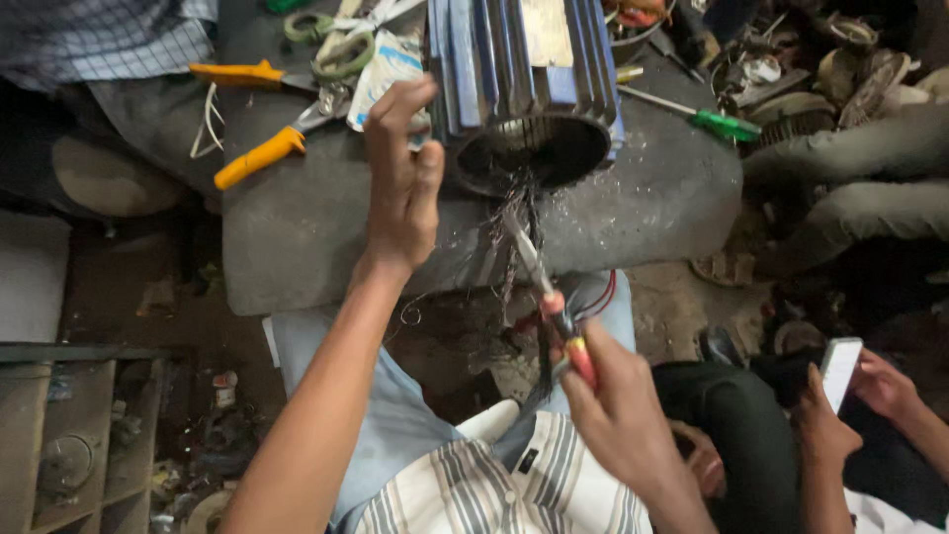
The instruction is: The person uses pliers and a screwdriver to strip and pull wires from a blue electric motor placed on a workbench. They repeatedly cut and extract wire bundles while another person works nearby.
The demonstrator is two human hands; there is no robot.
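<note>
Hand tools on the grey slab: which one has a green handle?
The screwdriver lying to the right of the blue motor housing. Its handle is green, while the pliers left of the housing have yellow-orange grips.
</note>
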